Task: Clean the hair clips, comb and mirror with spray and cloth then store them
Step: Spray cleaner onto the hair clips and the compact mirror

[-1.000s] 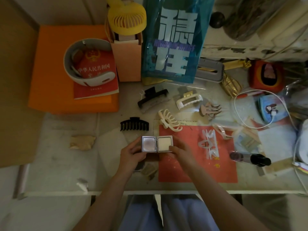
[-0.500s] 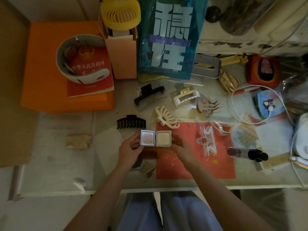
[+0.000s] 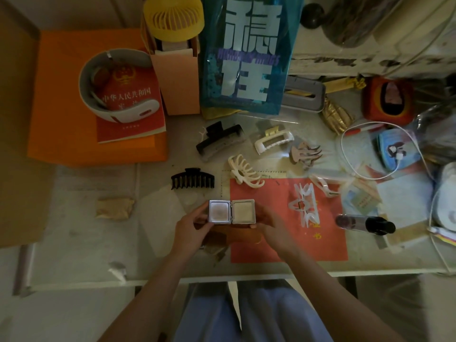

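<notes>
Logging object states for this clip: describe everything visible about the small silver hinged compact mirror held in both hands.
The small silver hinged compact mirror is open flat, its two square halves side by side and joined by a centre hinge. The frame looks metallic; the left panel shows pale pinkish, the right cream. It faces up, held above the table's near edge, beside the red paper sheet. The left hand grips its left edge and the right hand its right edge.
</notes>
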The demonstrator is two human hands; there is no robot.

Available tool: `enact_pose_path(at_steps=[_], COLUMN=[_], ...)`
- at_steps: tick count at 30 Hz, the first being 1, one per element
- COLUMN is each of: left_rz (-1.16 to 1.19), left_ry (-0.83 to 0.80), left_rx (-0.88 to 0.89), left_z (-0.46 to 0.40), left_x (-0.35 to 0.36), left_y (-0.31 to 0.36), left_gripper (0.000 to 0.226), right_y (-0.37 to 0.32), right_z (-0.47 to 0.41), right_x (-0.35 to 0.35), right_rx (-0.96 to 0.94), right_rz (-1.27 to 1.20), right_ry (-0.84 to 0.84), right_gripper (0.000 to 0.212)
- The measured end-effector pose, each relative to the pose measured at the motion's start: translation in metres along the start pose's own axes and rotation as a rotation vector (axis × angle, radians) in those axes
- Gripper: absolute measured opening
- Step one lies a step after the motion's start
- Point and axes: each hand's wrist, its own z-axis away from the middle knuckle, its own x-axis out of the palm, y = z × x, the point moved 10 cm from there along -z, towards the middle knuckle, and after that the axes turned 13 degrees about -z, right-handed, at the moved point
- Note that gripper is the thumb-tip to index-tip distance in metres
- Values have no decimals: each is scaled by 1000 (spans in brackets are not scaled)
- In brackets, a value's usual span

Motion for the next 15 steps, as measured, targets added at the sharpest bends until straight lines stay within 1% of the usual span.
enact_pose_path(at_steps=[4,10,15], left_rz=[10,34,28], left_ry=[-4,10,24], left_rx=[4,25,34], left_z=[-2,-9,-10], left_x=[-2,-4,-4], left_y=[-5,-3,-7], left_gripper=[58,61,61], right_y=[-1,3,-7], right_z=[4,-1,-1], right_x=[0,-1,4], right_rx=[0,14,-11], right_rz=[42,39,16], right_ry=[-12,-35,-63], right_gripper=[58,62,64])
